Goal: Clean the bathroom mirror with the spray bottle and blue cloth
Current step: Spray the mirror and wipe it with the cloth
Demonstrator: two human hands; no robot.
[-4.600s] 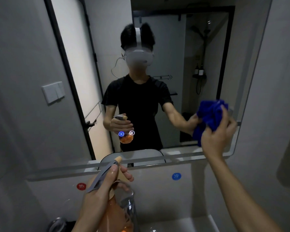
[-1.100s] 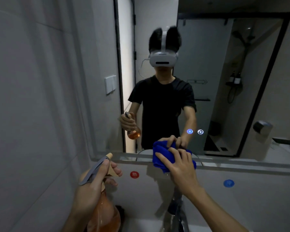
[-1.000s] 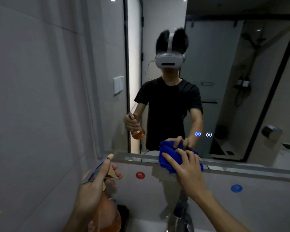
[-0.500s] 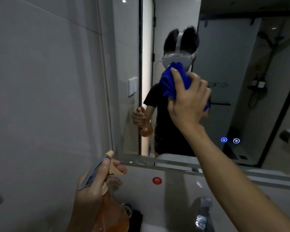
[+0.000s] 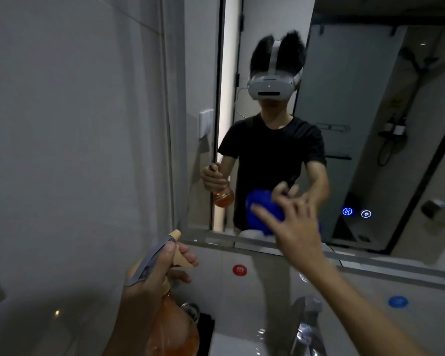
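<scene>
The wall mirror (image 5: 350, 104) fills the upper right and reflects a person in a black shirt with a headset. My right hand (image 5: 296, 227) presses the crumpled blue cloth (image 5: 261, 205) flat against the lower part of the glass, fingers spread and fairly straight, blurred by motion. Most of the cloth is hidden behind the hand. Low on the left, my left hand (image 5: 149, 281) grips the neck of the spray bottle (image 5: 176, 330), which holds orange liquid. A finger lies by its grey trigger, and its nozzle points toward the mirror's lower left corner.
A chrome faucet (image 5: 306, 325) stands over the white sink (image 5: 238, 344) below my right forearm. Two lit touch buttons (image 5: 347, 211) glow in the glass to the right of the cloth. Red (image 5: 239, 270) and blue (image 5: 398, 301) stickers mark the wall under the mirror. A tiled wall closes the left side.
My right hand has swept the cloth from the upper middle of the mirror down to its lower part, and its fingers have spread. The left hand keeps the bottle in place.
</scene>
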